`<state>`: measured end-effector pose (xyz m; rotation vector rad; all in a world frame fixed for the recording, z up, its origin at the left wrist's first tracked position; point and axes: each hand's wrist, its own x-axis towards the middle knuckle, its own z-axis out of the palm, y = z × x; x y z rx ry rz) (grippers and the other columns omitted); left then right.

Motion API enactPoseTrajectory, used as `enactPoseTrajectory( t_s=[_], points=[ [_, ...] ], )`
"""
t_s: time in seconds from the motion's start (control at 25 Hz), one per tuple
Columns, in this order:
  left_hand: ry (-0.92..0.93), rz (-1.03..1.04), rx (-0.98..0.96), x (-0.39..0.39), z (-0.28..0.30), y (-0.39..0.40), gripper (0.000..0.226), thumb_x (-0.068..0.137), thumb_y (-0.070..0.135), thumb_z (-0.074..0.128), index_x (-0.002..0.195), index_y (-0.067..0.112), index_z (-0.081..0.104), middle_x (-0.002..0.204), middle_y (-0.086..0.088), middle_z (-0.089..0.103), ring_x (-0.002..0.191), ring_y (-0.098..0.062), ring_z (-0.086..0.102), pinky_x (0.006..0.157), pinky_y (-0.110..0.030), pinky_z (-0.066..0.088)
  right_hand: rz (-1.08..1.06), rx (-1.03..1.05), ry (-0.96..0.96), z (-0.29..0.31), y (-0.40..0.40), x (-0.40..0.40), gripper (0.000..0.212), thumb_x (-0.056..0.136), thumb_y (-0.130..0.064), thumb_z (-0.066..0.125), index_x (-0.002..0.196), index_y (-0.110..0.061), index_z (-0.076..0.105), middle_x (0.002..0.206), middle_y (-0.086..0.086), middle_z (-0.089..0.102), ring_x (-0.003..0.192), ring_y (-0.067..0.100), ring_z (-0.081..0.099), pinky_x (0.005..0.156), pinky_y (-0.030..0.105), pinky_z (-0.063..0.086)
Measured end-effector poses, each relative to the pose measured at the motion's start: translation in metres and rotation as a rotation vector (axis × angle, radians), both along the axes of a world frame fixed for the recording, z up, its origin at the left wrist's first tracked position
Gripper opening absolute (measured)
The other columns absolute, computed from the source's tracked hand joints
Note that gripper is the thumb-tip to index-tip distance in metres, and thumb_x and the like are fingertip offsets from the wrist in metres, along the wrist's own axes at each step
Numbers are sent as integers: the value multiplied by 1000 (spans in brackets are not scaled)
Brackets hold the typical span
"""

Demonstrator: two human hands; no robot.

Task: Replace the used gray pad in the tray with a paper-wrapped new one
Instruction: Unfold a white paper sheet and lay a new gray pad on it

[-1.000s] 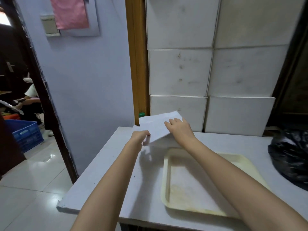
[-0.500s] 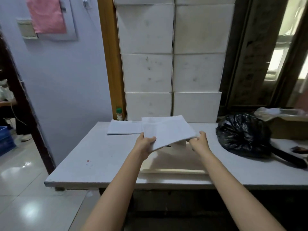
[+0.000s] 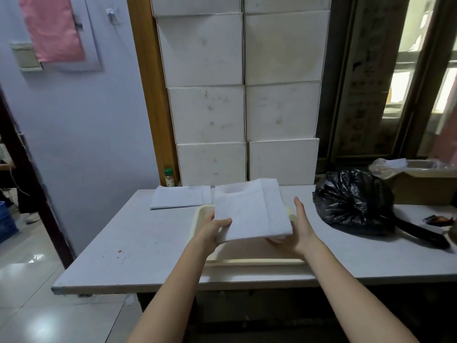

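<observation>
- The left hand (image 3: 212, 229) is pinching the near left corner of the pad (image 3: 249, 214), with the thumb on top and the other fingers under it.
- The right hand (image 3: 295, 232) is now supporting the near right corner from below; its fingers are spread, and the forefinger is pointing away beside the right edge.
- Half a second ago this hand was gripping the right edge, so it is changing its grip.
- The pad is now hanging almost flat over the tray (image 3: 254, 262), not touching it.
- The tray looks empty, so the old pad is probably already out.
- A second white sheet (image 3: 180, 200) is lying on the far left of the table (image 3: 138, 246).
- The black bag (image 3: 353, 204) is resting at the right.
</observation>
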<state>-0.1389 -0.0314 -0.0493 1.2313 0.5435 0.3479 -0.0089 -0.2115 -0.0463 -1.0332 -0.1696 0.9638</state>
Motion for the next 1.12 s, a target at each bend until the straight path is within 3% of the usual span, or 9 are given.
enactPoseTrajectory(
  t_s=[0.08, 0.2, 0.28, 0.32, 0.4, 0.48, 0.64, 0.88, 1.12],
  points=[
    [94, 23, 136, 4, -4, 8, 45, 86, 6, 60, 129, 14, 48, 126, -9, 60, 109, -27, 62, 63, -31, 54, 13, 3, -132, 4, 1, 5, 58, 86, -64, 39, 94, -18, 74, 94, 9, 75, 87, 25, 69, 77, 36, 50],
    [155, 67, 320, 11, -9, 13, 34, 85, 9, 63, 118, 9, 56, 110, -9, 63, 93, -25, 61, 63, -29, 52, 37, -129, -313, 2, 11, 10, 35, 87, -18, 60, 120, -5, 59, 100, 9, 71, 90, 24, 69, 73, 35, 56],
    [224, 118, 523, 13, -11, 11, 18, 85, 17, 59, 100, 7, 61, 97, -12, 63, 84, -25, 59, 67, -32, 48, 11, -229, -413, -1, 17, 11, 25, 90, 1, 54, 113, -6, 58, 96, 4, 67, 86, 19, 64, 71, 30, 53],
    [351, 156, 735, 11, -12, 11, 19, 87, 25, 55, 95, 8, 60, 96, -13, 62, 87, -27, 58, 69, -33, 45, -3, -231, -430, -1, 18, 10, 23, 90, 3, 51, 106, -11, 58, 96, 2, 65, 86, 18, 63, 72, 30, 51],
    [721, 244, 1260, 5, -16, 14, 33, 95, 35, 43, 111, 10, 57, 115, -14, 57, 108, -30, 49, 84, -37, 41, -10, -196, -422, -3, 20, 11, 23, 91, 4, 51, 102, -16, 56, 99, 2, 64, 89, 19, 63, 76, 32, 51],
    [914, 259, 1487, -5, -21, 20, 38, 97, 34, 36, 128, 15, 48, 128, -13, 46, 119, -31, 40, 93, -35, 36, -15, -171, -416, -6, 20, 11, 23, 90, 3, 52, 99, -17, 57, 101, 2, 65, 91, 20, 63, 79, 35, 52],
    [1056, 168, 1535, -34, -25, 35, 41, 95, 25, 34, 135, 20, 41, 128, -10, 49, 119, -29, 43, 97, -35, 34, 0, -148, -377, -6, 23, 13, 26, 90, 1, 52, 113, -11, 56, 107, 6, 66, 94, 23, 64, 77, 36, 54],
    [1117, 284, 1509, -126, -24, 140, 45, 93, 33, 43, 138, 28, 40, 130, -2, 54, 117, -25, 54, 93, -33, 41, 42, -145, -356, -5, 36, 11, 35, 89, 0, 54, 124, -5, 52, 115, 11, 66, 99, 27, 65, 76, 37, 54],
    [1020, 346, 1474, -147, -11, 263, 39, 85, 9, 56, 121, 22, 63, 123, 0, 64, 116, -22, 58, 84, -30, 47, 68, -134, -343, -9, 53, 15, 24, 90, 1, 53, 110, -11, 57, 108, 8, 68, 95, 24, 67, 69, 32, 57]
  ],
)
